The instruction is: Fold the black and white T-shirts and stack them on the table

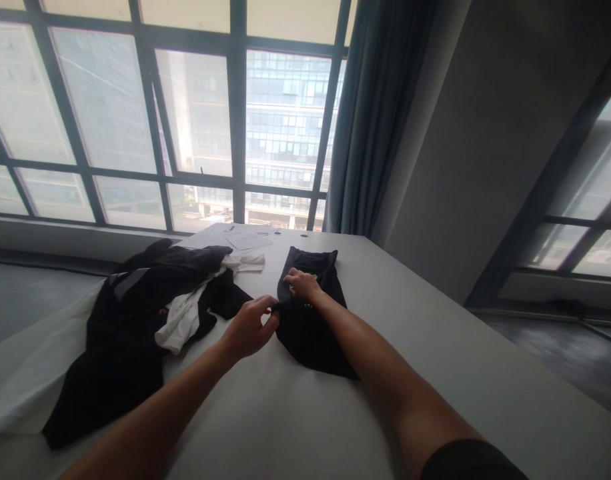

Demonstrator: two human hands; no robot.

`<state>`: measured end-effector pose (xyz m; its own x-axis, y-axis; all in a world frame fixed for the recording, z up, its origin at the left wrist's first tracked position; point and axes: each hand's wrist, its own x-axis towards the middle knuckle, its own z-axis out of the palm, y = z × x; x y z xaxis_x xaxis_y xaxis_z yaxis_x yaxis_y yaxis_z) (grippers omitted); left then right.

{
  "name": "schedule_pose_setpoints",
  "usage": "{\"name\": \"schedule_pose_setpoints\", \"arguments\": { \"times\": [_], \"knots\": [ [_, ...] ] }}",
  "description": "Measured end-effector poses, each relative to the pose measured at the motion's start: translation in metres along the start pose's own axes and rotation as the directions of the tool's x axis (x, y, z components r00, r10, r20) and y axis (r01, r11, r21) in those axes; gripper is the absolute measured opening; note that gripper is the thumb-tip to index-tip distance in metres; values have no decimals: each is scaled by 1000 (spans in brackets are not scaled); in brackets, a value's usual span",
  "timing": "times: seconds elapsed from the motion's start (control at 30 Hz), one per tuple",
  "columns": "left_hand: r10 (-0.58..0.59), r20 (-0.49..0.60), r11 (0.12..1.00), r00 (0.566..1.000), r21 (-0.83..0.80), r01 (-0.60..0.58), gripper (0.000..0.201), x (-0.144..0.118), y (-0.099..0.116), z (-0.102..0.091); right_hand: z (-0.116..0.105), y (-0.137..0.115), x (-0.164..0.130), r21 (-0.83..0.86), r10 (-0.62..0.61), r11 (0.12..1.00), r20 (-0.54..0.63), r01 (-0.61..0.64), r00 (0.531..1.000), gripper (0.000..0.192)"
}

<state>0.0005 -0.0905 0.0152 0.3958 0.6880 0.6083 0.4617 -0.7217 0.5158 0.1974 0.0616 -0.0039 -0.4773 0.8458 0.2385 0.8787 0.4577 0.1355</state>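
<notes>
Folding a dark garment on the table.
My left hand (pixel 249 328) pinches the edge of the folded black cloth garment (pixel 310 320) on the pale grey table (pixel 435 347); my right hand (pixel 301 284) presses flat on top. I'd keep the edges aligned and smooth outward.

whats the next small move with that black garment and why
Probably fold the pinched edge rightward across the garment. The left hand pinches the left edge of the folded black garment, and the right hand presses flat on its upper part, pinning it to the table, so it looks mid-fold.
</notes>
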Motion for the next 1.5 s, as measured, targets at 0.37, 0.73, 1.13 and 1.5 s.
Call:
{"name": "schedule_pose_setpoints", "arguments": {
  "times": [0.37, 0.73, 1.13, 1.5],
  "knots": [
    [104, 208, 990, 973, 72, -121, 22, -4, 1, 2, 6, 25, 7, -13, 136, 990, -68, -137, 988, 35],
    [28, 463, 978, 886, 171, -120, 26, -8, 6, 18, 24, 46, -6, 2, 161, 987, 29, -161, 987, 32],
    [66, 567, 990, 821, 65, -125, 47, -7, -2, 18, 28, 36, 6, 160, 273, 945, 94, -285, 957, 45],
    [-22, 525, 979, 851, 185, -89, 23, -7, -20, 10, 44, 60, -7, 218, 362, 886, 229, -410, 904, 59]
  ]
}}
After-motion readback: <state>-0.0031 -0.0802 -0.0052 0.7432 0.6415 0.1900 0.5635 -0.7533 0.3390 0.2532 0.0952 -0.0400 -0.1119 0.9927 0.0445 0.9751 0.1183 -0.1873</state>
